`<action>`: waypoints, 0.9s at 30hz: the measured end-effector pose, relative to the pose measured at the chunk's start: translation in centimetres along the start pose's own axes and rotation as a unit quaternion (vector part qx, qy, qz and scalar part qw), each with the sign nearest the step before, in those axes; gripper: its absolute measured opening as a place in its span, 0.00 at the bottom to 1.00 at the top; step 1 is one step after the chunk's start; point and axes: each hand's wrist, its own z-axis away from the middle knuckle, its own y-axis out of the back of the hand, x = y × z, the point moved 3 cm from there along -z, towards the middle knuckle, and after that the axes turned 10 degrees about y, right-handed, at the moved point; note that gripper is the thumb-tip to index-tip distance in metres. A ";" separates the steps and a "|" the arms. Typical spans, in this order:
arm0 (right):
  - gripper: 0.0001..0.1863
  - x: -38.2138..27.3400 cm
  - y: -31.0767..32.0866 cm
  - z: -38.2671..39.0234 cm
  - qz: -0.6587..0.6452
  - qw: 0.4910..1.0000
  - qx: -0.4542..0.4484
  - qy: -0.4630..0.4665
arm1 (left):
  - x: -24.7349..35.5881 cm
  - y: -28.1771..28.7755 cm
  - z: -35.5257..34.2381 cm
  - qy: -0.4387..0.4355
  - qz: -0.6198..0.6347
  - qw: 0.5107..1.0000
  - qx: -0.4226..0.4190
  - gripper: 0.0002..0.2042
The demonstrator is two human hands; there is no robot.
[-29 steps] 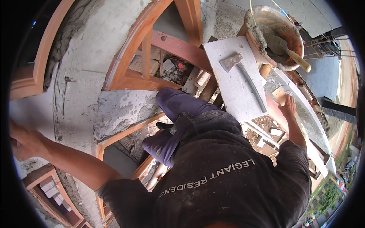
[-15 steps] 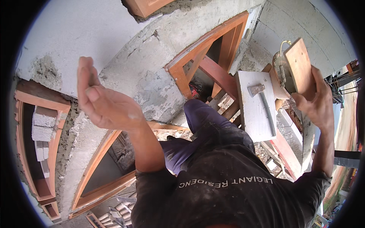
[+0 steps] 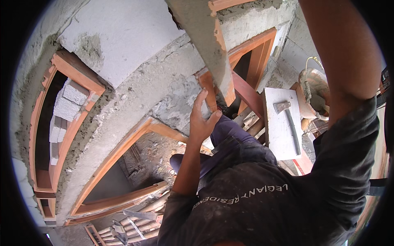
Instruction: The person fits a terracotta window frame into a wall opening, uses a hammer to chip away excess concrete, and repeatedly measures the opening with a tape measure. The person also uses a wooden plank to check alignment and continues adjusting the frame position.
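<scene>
My left hand [image 3: 201, 121] is raised above my purple-clad knee, fingers and thumb apart, nothing visible in it, near the end of a mortar-smeared board [image 3: 205, 41] that hangs into view from the top. My right arm [image 3: 336, 49] reaches up past the upper right edge, so that hand and anything in it are hidden. Below it, a white block [image 3: 279, 135] carries a hatchet-like tool [image 3: 291, 123] with a grey handle, beside a mortar-crusted bucket [image 3: 308, 88].
Orange wooden window frames [image 3: 94, 188] are set in the rough concrete wall [image 3: 123, 82]; pale blocks [image 3: 69, 102] sit in the left opening. A red timber [image 3: 246, 90] slants behind the white block. Poles [image 3: 131, 231] lie below.
My right hand, which held a wooden plank, has risen out of view. My left hand has moved right. A mortar-smeared board now enters from the top.
</scene>
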 end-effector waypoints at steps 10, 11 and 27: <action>0.28 -1.6 -3.8 0.3 0.009 0.998 0.042 0.036 | -6.2 1.3 -1.8 0.165 -0.133 0.970 0.119 0.11; 0.28 -1.5 -4.0 0.4 0.010 0.998 0.048 0.036 | -6.7 1.3 -2.1 0.158 -0.156 0.966 0.129 0.11; 0.22 -1.2 -6.4 1.5 0.014 0.993 0.109 0.043 | -6.7 -0.2 -2.9 0.177 -0.315 0.913 0.188 0.16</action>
